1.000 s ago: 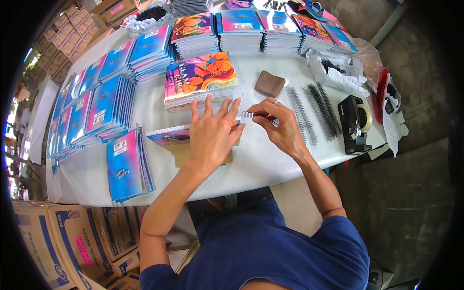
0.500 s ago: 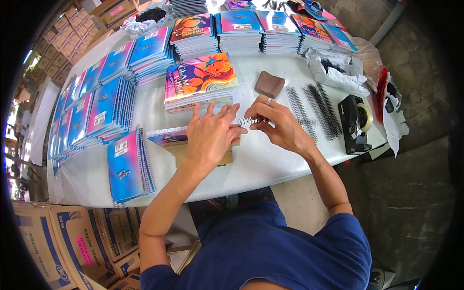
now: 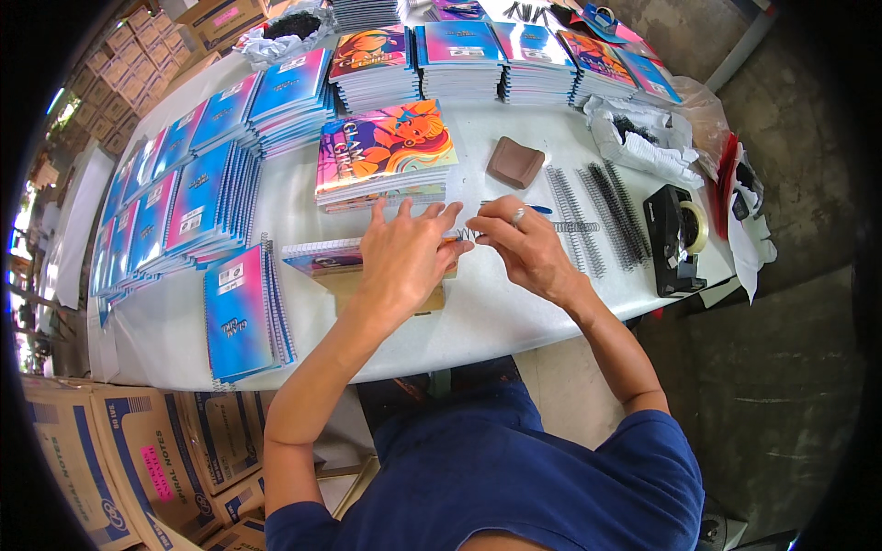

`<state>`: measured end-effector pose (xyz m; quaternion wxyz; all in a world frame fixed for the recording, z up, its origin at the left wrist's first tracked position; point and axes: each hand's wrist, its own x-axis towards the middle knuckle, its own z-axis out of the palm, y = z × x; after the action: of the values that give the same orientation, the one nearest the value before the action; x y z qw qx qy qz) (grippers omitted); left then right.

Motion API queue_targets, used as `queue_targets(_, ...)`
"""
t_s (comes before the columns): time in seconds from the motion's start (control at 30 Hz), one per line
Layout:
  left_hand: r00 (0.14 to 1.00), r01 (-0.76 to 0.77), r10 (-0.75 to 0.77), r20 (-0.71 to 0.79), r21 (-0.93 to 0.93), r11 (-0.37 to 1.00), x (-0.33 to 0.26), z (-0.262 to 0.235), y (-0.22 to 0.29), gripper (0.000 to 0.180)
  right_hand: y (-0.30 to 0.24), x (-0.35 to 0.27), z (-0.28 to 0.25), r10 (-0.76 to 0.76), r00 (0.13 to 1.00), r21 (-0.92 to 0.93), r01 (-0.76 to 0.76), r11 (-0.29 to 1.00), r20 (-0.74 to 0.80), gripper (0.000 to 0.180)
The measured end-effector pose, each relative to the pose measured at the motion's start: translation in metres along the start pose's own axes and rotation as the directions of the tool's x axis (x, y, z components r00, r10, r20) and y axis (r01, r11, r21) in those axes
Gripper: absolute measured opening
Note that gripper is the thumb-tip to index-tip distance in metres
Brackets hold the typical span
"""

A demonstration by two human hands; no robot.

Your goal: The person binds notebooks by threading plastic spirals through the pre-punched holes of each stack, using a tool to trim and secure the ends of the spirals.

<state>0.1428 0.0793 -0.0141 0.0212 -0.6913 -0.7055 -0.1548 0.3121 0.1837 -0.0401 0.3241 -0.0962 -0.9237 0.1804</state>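
My left hand [image 3: 404, 253] is closed on a spiral notebook [image 3: 317, 250] that stands on its edge, its spine row of holes facing up, its fingers draped over the right part. Under and in front of the notebook is a brown board or block [image 3: 430, 301], partly covered by that hand. Just right of the notebook's end, my right hand [image 3: 528, 243] pinches a dark wire coil [image 3: 467, 234] between thumb and fingers. A length of coil [image 3: 581, 227] shows beyond the right hand. How far the coil runs into the notebook is hidden by my left hand.
A notebook stack [image 3: 386, 151] stands just beyond my hands; more stacks [image 3: 197, 197] line the left and far sides. Rightward lie a brown pad [image 3: 515, 163], a blue pen [image 3: 543, 209], loose coils [image 3: 614, 211] and a tape dispenser [image 3: 669, 241]. Cartons [image 3: 138, 450] sit below left.
My right hand has shifted slightly and its fingers have drawn together at the coil. The coil's length now shows to the right of that hand, and the pen has come into sight.
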Motion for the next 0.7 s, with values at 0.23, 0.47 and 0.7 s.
queue_targets(0.23, 1.0, 0.008, -0.01, -0.026, -0.101, 0.995, -0.003, -0.005, 0.007, 0.053, -0.019, 0.012, -0.014, -0.011, 0.999, -0.052, 0.013, 0.999, 0.04, 0.03)
queue_targets(0.47, 0.971, -0.056, 0.053, 0.231, 0.005, 0.998, -0.007, -0.013, 0.001, 0.059, 0.047, 0.04, -0.035, 0.079, 0.724, 0.41, -0.473, 0.78, 0.685, 0.021)
queue_targets(0.7, 0.938, -0.096, 0.094, 0.335, -0.011, 0.995, -0.006, -0.016, 0.002, 0.07, 0.202, 0.029, -0.008, 0.381, 0.864, -0.341, -0.268, 0.901, 0.33, 0.058)
